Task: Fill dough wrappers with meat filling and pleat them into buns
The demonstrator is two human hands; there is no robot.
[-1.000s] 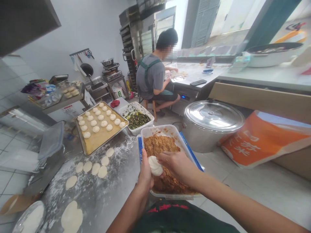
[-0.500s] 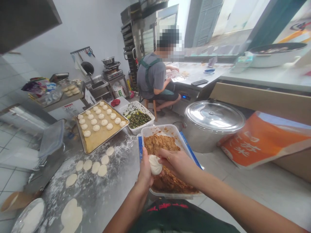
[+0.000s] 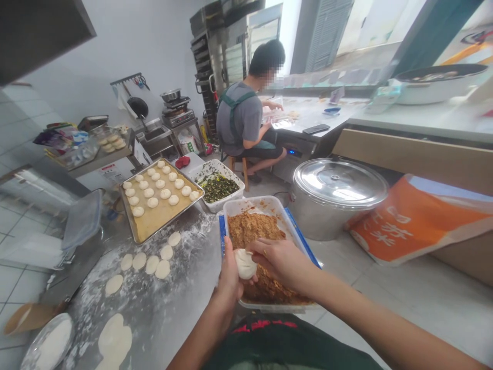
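Observation:
A round white bun (image 3: 245, 264) with a pleated top sits cupped in my left hand (image 3: 229, 272), thumb up along its left side. The fingers of my right hand (image 3: 275, 257) are pinched together at the bun's upper right edge. Both hands are over a plastic tub (image 3: 229, 205) of reddish-brown crumbly filling (image 3: 254, 226). Left of them, flat dough wrappers (image 3: 163, 269) lie on the floured steel table (image 3: 154, 318), with a stack of overlapping wrappers (image 3: 114, 341) nearer to me. Whatever is inside the bun is hidden.
A paper-lined tray (image 3: 148, 226) bears rows of shaped buns. Beside it stands a white bin of chopped greens (image 3: 217, 187). A lidded steel pot (image 3: 339, 190) and an orange bag (image 3: 404, 226) are on the right. A bowl of flour (image 3: 52, 341) stands lower left. A co-worker (image 3: 242, 118) sits ahead.
My right hand has shifted slightly at the bun's edge, its fingers lying flatter across the top. The bun stays in my left hand, over the filling tub.

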